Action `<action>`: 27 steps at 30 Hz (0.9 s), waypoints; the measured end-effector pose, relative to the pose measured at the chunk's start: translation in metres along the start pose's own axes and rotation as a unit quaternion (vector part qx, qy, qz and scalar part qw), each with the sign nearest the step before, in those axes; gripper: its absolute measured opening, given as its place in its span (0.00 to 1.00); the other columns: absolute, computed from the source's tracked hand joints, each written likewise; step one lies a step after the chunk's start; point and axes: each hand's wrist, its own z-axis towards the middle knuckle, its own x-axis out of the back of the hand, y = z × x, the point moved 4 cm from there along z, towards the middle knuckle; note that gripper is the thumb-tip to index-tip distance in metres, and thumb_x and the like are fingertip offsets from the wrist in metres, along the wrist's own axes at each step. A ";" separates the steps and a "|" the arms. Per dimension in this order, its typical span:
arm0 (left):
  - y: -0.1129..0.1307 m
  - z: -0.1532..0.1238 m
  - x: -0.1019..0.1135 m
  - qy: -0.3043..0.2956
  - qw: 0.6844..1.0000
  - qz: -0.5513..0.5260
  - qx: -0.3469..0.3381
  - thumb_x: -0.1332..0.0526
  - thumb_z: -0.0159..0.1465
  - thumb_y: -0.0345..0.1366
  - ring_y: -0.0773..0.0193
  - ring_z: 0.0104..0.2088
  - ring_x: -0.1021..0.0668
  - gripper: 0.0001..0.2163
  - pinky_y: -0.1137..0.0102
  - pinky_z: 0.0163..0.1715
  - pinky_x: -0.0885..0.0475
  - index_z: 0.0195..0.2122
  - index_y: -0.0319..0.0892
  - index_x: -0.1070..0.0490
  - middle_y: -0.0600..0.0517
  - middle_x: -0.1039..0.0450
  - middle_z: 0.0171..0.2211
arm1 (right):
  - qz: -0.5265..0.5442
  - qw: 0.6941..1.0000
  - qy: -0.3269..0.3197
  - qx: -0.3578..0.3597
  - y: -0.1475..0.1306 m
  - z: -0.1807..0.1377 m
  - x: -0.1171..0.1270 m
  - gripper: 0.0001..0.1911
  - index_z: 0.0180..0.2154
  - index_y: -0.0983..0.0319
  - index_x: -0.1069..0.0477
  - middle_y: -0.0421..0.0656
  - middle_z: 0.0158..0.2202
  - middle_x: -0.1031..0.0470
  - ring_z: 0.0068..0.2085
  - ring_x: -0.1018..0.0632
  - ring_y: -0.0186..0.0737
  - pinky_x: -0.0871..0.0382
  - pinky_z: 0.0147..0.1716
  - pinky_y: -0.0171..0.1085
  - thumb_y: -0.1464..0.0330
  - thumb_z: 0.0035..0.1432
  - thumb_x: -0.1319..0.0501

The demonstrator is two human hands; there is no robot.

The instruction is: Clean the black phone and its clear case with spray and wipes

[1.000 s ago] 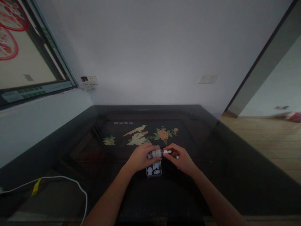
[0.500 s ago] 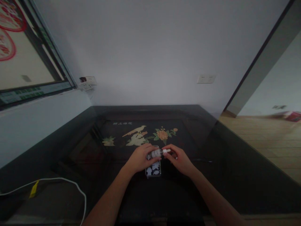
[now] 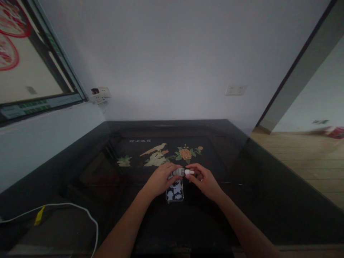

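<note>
My left hand (image 3: 162,179) is closed around a small clear bottle (image 3: 178,172) lying sideways, its pale label partly covered by my fingers. The bottle's white cap (image 3: 189,172) points right, between the thumb and forefinger of my right hand (image 3: 205,180). The other right fingers curl in, with a tiny white spot showing among them that I cannot make out. Below the bottle, a phone in a black-and-white patterned case (image 3: 174,193) lies on the dark table, its upper end hidden by my left hand.
The glossy dark table (image 3: 255,200) has an inlaid bird and flower picture (image 3: 185,154). A white cable (image 3: 72,204) with a yellow tag (image 3: 39,216) runs along the left. Behind stands a wall with sockets (image 3: 235,90); a window (image 3: 34,61) is at left.
The bottle has turned slightly in my left hand, with its label less visible and its cap a little further left. My hands have barely moved.
</note>
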 end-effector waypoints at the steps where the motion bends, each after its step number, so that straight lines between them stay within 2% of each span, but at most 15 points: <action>1: -0.001 0.001 0.000 0.006 1.000 -0.021 0.014 0.41 0.71 0.41 0.57 0.52 0.24 0.15 0.61 0.55 0.30 0.57 0.47 0.30 0.47 0.24 0.50 | 0.018 1.000 0.004 -0.002 0.000 0.000 0.000 0.18 0.51 0.57 0.29 0.41 0.37 0.24 0.34 0.22 0.38 0.33 0.25 0.32 0.57 0.63 0.35; 4: -0.009 0.001 0.003 0.043 0.995 -0.060 0.066 0.43 0.71 0.40 0.56 0.53 0.23 0.14 0.61 0.55 0.30 0.56 0.46 0.32 0.46 0.25 0.53 | 0.060 0.998 0.022 -0.003 0.002 0.000 0.003 0.18 0.53 0.58 0.31 0.42 0.38 0.25 0.33 0.22 0.38 0.32 0.24 0.32 0.55 0.67 0.40; 7: -0.029 -0.003 0.012 0.115 0.982 -0.068 0.133 0.44 0.71 0.42 0.55 0.54 0.22 0.14 0.60 0.56 0.30 0.56 0.46 0.34 0.45 0.25 0.53 | 0.072 0.996 0.051 0.001 0.005 0.001 0.008 0.18 0.50 0.58 0.29 0.43 0.36 0.25 0.31 0.23 0.37 0.34 0.22 0.31 0.54 0.68 0.43; 10: -0.059 -0.012 0.023 0.207 0.948 -0.090 0.223 0.45 0.72 0.45 0.55 0.49 0.19 0.14 0.61 0.51 0.27 0.54 0.45 0.38 0.44 0.23 0.50 | 0.068 0.994 0.079 -0.011 0.010 0.004 0.013 0.20 0.48 0.59 0.28 0.42 0.34 0.26 0.29 0.24 0.37 0.36 0.20 0.32 0.51 0.68 0.44; 12: -0.078 -0.019 0.028 0.239 0.927 -0.086 0.277 0.43 0.70 0.45 0.53 0.49 0.19 0.15 0.62 0.47 0.25 0.52 0.44 0.40 0.41 0.23 0.50 | 0.058 0.993 0.099 -0.028 0.015 0.006 0.017 0.21 0.47 0.59 0.28 0.43 0.34 0.25 0.30 0.23 0.38 0.36 0.20 0.32 0.50 0.67 0.44; 15: -0.095 -0.026 0.025 0.201 0.918 -0.043 0.340 0.41 0.68 0.43 0.51 0.45 0.18 0.13 0.61 0.45 0.26 0.49 0.43 0.39 0.41 0.22 0.46 | 0.045 0.989 0.131 -0.050 0.022 0.007 0.022 0.21 0.45 0.60 0.27 0.44 0.34 0.24 0.33 0.22 0.41 0.34 0.23 0.33 0.49 0.64 0.41; 17: -0.099 -0.027 0.021 0.174 0.919 0.008 0.354 0.40 0.68 0.42 0.50 0.46 0.19 0.12 0.59 0.47 0.27 0.47 0.43 0.37 0.41 0.23 0.46 | 0.047 0.987 0.141 -0.058 0.026 0.008 0.024 0.22 0.45 0.60 0.27 0.45 0.34 0.24 0.33 0.22 0.41 0.34 0.23 0.33 0.49 0.63 0.40; 20: -0.098 -0.026 0.017 0.173 0.920 0.078 0.342 0.39 0.66 0.43 0.49 0.49 0.22 0.11 0.56 0.51 0.29 0.44 0.43 0.35 0.41 0.27 0.48 | 0.054 0.987 0.138 -0.063 0.029 0.009 0.024 0.23 0.44 0.60 0.27 0.45 0.34 0.24 0.33 0.22 0.42 0.35 0.23 0.34 0.47 0.63 0.41; 24: -0.099 -0.024 0.014 0.188 0.936 0.055 0.294 0.39 0.66 0.42 0.55 0.43 0.23 0.10 0.60 0.48 0.28 0.41 0.41 0.33 0.44 0.29 0.43 | 0.053 0.989 0.125 -0.065 0.028 0.009 0.022 0.24 0.45 0.60 0.28 0.45 0.35 0.24 0.32 0.23 0.41 0.35 0.23 0.34 0.47 0.63 0.41; 27: -0.103 -0.025 0.013 0.182 0.937 0.072 0.289 0.37 0.65 0.41 0.56 0.40 0.23 0.10 0.62 0.46 0.27 0.40 0.41 0.33 0.46 0.29 0.40 | 0.051 0.990 0.114 -0.068 0.028 0.010 0.022 0.24 0.45 0.60 0.28 0.45 0.35 0.24 0.32 0.23 0.41 0.36 0.23 0.34 0.46 0.63 0.41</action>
